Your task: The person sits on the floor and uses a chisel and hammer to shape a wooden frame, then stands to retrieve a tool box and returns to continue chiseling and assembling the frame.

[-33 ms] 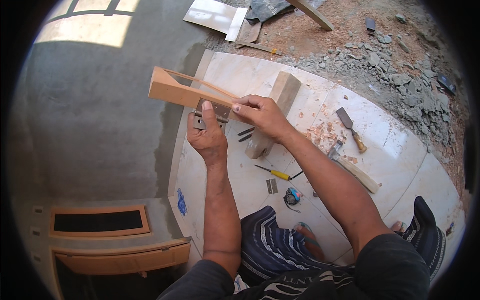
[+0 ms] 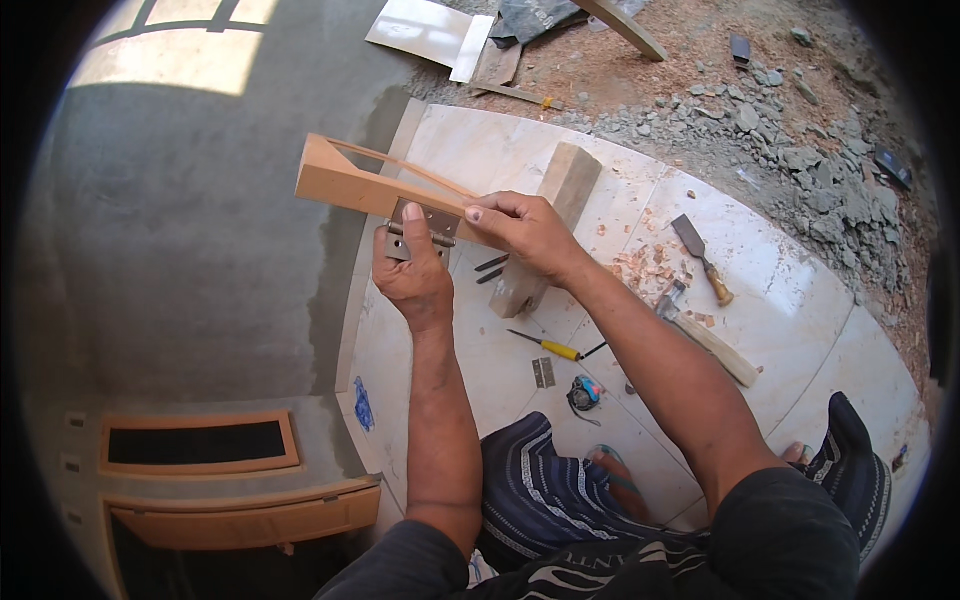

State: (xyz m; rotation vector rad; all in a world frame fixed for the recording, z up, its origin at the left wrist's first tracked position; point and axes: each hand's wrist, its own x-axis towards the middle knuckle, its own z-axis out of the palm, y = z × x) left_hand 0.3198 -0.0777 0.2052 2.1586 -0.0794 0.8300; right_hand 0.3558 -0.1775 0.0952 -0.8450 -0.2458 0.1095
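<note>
An orange-brown wooden frame [image 2: 345, 185] is held up over the tiled floor, one narrow edge facing me. Against that edge lies a metal butt hinge [image 2: 440, 220], one leaf flat on the wood and the other hanging below its knuckle. My left hand [image 2: 415, 280] is closed on the hinge, thumb pressing its upper leaf; the fingers behind are mostly hidden. Just right of the hinge, my right hand [image 2: 532, 235] pinches the frame between thumb and fingers. Beneath the right hand, a thick timber block [image 2: 572, 185] lies on the tiles.
Wood shavings [image 2: 640, 265] lie near a chisel [image 2: 705, 260] and a hammer [image 2: 715, 348]. Closer to me are a yellow-handled screwdriver [image 2: 558, 349], a second hinge [image 2: 543, 372] and a tape measure [image 2: 584, 393]. A grey wall [image 2: 200, 250] stands left; rubble [image 2: 755, 125] lies beyond the tiles.
</note>
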